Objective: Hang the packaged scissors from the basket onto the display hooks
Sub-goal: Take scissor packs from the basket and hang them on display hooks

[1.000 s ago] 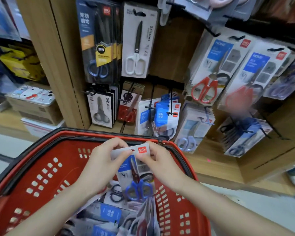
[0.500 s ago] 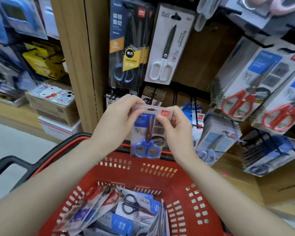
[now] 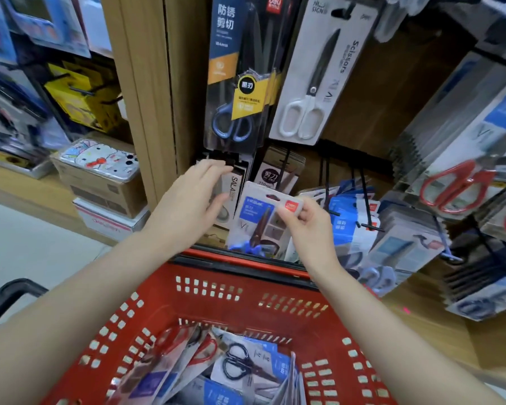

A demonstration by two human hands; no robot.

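Right hand (image 3: 307, 226): my thumb and fingertips pinch the top right corner of the blue-handled scissors pack (image 3: 256, 222), at the red logo beside its hang slot.
Left hand (image 3: 192, 200): fingers loose and spread, holding nothing, at centre frame. The fingertips are close to the SALA pack (image 3: 235, 185), but I cannot tell whether they touch it.
Where the pack is: centre of the frame, just above the far rim of the red basket (image 3: 240, 260). It is upright with a slight lean, in front of the lower row of hung packs, and not on any hook yet.
Basket stock: more packaged scissors (image 3: 240, 366) lie loose in the bottom, lower centre of the frame.
Target, as I judge it: the black hooks (image 3: 370, 228) right of centre, which carry the matching blue-card packs (image 3: 345, 211).
Risk, one-corner hold: held by a single corner, the pack can swing or twist, so the slot may meet the hook tip crooked and miss.
Risk, slip: smooth plastic under a light pinch could slide out, and the pack would drop into the basket or behind its rim.
Risk, crowding: those hooks look nearly full, so pushing mine on could knock a front pack loose.
Risk, wrong row: the red-handled packs (image 3: 456, 185) at the right edge and the black pack (image 3: 237, 83) at upper centre are different stock, and a hasty reach could mix them.
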